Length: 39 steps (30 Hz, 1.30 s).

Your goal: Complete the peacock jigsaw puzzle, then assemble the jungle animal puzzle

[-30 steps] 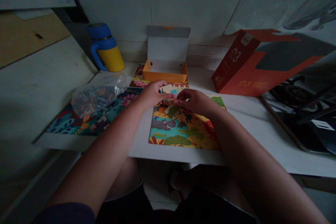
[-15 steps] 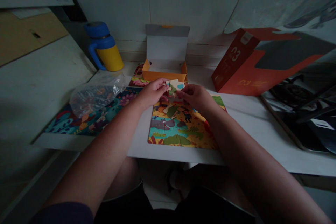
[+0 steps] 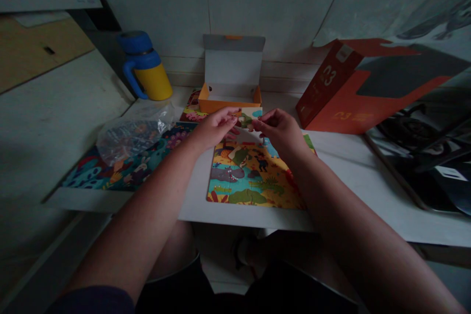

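Observation:
A colourful jigsaw puzzle [image 3: 253, 181] with animals lies on the white table [image 3: 349, 176] in front of me. Above its far edge I hold a puzzle piece [image 3: 248, 118] between both hands. My left hand [image 3: 213, 127] pinches its left side, and my right hand [image 3: 281, 130] pinches its right side. The piece is lifted off the puzzle, just in front of an open orange box [image 3: 230, 95].
A second, teal puzzle board [image 3: 125, 169] lies to the left under a clear plastic bag [image 3: 134, 130]. A blue and yellow jug [image 3: 145, 66] stands at the back left. A large orange carton [image 3: 349, 88] lies at the right, beside dark objects [image 3: 423, 157].
Both hands have lifted the puzzle piece off the far edge of the puzzle and drawn it a little up and away, toward the orange box.

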Each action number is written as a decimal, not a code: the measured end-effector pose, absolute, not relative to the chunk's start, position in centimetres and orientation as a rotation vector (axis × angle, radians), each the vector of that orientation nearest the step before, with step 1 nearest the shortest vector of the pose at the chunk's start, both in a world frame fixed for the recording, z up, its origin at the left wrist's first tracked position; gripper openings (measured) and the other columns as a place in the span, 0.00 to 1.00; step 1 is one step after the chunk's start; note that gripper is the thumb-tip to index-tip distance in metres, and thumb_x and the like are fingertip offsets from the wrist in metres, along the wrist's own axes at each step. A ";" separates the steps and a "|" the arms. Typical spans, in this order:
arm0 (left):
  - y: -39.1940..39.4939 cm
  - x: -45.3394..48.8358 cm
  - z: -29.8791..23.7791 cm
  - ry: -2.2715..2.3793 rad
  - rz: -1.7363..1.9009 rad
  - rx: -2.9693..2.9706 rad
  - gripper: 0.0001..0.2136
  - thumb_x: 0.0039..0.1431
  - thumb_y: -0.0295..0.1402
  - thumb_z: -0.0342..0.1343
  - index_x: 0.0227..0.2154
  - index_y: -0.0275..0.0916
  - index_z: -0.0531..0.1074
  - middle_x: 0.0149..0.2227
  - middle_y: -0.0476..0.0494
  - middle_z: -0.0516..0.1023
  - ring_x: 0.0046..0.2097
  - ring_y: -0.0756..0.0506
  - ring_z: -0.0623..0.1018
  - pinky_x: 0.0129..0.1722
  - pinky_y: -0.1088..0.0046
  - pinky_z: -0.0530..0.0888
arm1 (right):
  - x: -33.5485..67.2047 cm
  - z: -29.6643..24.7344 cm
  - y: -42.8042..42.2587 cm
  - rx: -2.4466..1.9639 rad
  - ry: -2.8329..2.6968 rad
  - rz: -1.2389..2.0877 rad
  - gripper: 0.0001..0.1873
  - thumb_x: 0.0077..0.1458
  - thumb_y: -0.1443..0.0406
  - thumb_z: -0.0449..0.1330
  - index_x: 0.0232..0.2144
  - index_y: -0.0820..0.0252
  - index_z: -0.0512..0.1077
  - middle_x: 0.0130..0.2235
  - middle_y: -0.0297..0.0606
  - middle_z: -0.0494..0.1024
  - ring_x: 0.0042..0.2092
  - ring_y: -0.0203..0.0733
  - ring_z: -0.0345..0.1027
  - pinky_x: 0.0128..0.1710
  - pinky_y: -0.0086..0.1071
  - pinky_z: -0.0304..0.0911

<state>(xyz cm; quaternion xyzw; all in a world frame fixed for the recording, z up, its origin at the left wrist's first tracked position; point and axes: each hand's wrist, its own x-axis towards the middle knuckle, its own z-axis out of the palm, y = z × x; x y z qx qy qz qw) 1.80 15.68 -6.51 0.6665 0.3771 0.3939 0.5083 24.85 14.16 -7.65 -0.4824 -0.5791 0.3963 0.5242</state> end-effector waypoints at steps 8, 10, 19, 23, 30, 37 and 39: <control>12.8 1.6 -4.8 1.120 0.272 2.441 0.30 0.42 0.55 0.77 0.41 0.41 0.75 0.43 0.42 0.79 0.43 0.40 0.77 0.40 0.65 0.72 | 25.7 -8.5 15.0 -1.236 -1.332 0.777 0.25 0.52 0.45 0.75 0.35 0.54 0.72 0.33 0.40 0.84 0.29 0.41 0.74 0.27 0.34 0.66; 12.4 1.7 -4.7 1.142 0.229 2.487 0.30 0.43 0.53 0.78 0.42 0.40 0.75 0.46 0.41 0.79 0.46 0.38 0.78 0.43 0.64 0.72 | 25.8 -8.8 15.1 -1.262 -1.363 0.765 0.24 0.53 0.45 0.75 0.35 0.55 0.73 0.33 0.39 0.83 0.28 0.41 0.73 0.26 0.34 0.65; 12.7 1.6 -5.4 1.116 0.253 2.470 0.29 0.52 0.49 0.74 0.50 0.37 0.74 0.53 0.38 0.75 0.52 0.38 0.77 0.52 0.64 0.74 | 26.0 -9.1 15.4 -1.255 -1.365 0.772 0.26 0.52 0.44 0.75 0.36 0.54 0.72 0.33 0.39 0.83 0.31 0.44 0.76 0.29 0.35 0.68; 12.7 1.8 -5.7 1.115 0.312 2.469 0.26 0.52 0.48 0.74 0.47 0.39 0.74 0.51 0.40 0.73 0.50 0.38 0.77 0.50 0.64 0.74 | 25.9 -9.0 15.4 -1.262 -1.363 0.776 0.25 0.51 0.44 0.75 0.37 0.54 0.73 0.34 0.39 0.83 0.32 0.44 0.76 0.30 0.35 0.68; 13.4 1.3 -5.7 1.125 0.342 2.372 0.23 0.48 0.43 0.77 0.42 0.42 0.74 0.47 0.42 0.75 0.45 0.40 0.76 0.43 0.67 0.72 | 25.6 -8.6 15.0 -1.297 -1.374 0.802 0.23 0.50 0.47 0.74 0.36 0.53 0.72 0.32 0.36 0.81 0.30 0.42 0.72 0.27 0.34 0.64; 14.8 -0.4 -6.0 1.236 0.333 2.366 0.25 0.48 0.47 0.76 0.46 0.41 0.77 0.47 0.42 0.76 0.45 0.39 0.77 0.44 0.66 0.72 | 25.7 -9.2 15.4 -1.247 -1.364 0.818 0.23 0.51 0.48 0.74 0.36 0.53 0.71 0.32 0.36 0.81 0.29 0.41 0.71 0.28 0.34 0.64; 15.1 -0.8 -6.0 1.233 0.330 2.343 0.24 0.49 0.46 0.75 0.46 0.41 0.77 0.46 0.42 0.75 0.44 0.40 0.77 0.43 0.66 0.72 | 25.7 -9.2 15.5 -1.241 -1.363 0.829 0.22 0.51 0.48 0.74 0.36 0.54 0.71 0.32 0.36 0.81 0.29 0.41 0.71 0.28 0.34 0.63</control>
